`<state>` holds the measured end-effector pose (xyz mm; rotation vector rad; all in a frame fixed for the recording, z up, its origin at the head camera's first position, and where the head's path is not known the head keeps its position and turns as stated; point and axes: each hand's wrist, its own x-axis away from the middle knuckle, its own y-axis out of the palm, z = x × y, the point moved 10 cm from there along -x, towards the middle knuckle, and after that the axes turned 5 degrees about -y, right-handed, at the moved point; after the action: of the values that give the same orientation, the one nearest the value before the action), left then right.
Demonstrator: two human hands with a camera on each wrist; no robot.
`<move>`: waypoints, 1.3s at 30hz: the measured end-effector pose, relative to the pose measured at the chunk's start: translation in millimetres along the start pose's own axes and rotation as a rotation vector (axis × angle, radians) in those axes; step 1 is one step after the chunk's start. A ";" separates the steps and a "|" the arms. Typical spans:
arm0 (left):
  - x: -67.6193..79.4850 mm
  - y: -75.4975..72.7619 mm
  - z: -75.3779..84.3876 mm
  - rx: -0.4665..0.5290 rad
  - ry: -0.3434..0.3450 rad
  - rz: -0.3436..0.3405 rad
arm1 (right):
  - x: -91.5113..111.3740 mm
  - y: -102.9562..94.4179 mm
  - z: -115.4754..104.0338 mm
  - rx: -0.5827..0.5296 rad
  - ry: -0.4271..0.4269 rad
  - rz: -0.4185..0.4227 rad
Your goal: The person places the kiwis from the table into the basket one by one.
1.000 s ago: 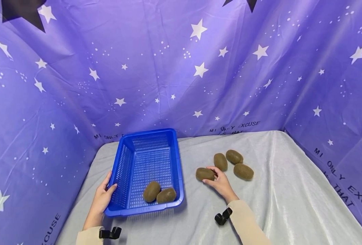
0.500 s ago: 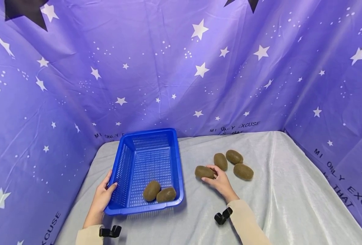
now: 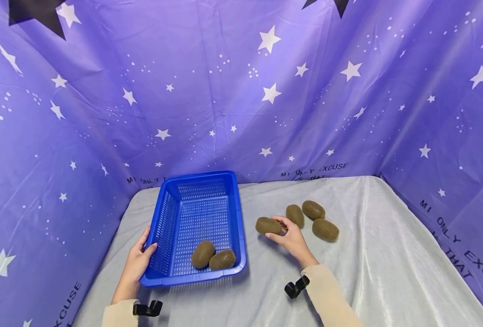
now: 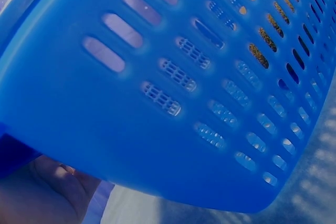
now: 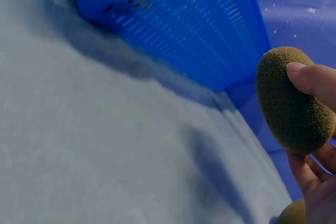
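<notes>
My right hand [image 3: 291, 238] holds a brown fuzzy kiwi [image 3: 268, 225] between thumb and fingers, to the right of a blue plastic basket [image 3: 242, 227]. In the right wrist view the same kiwi [image 5: 294, 103] is pinched above the cloth, its shadow falling below. At the basket's left rim my left hand [image 3: 135, 263] grips the edge, thumb on the inside. Two kiwis lie in the near right corner of the basket, one of them a rounded kiwi [image 3: 202, 254] beside a second kiwi [image 3: 222, 260]. Slotted basket wall [image 4: 131, 129] fills most of the left wrist view.
Three more kiwis rest on the grey cloth [image 3: 372, 263] right of the right hand: an upright kiwi [image 3: 295, 215], a far kiwi [image 3: 313, 210] and a near kiwi [image 3: 325, 230]. Purple star-printed curtain [image 3: 208, 91] encloses the table's back and sides.
The right hand has lifted the kiwi off the cloth and shifted it slightly left toward the basket. The left hand keeps its grip on the rim.
</notes>
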<state>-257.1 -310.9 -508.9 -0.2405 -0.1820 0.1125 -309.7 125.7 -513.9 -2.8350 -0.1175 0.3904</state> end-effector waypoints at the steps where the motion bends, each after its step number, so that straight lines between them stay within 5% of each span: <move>1: 0.1 0.0 0.4 -0.002 0.000 -0.002 | -0.8 0.0 -3.4 0.011 -0.014 0.000; 14: 0.4 1.0 -2.4 0.008 -0.023 -0.003 | -10.0 3.7 -39.1 0.046 -0.060 -0.006; 21: 1.0 0.8 -1.9 0.013 -0.034 -0.010 | -6.7 6.8 -91.0 0.040 -0.102 -0.046; 39: 0.6 -0.4 -1.8 0.006 -0.031 -0.010 | -13.4 31.5 -117.1 0.014 -0.097 -0.118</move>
<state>-256.1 -311.7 -510.4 -0.2321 -0.2134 0.1069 -288.9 63.6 -411.0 -2.7787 -0.2987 0.4997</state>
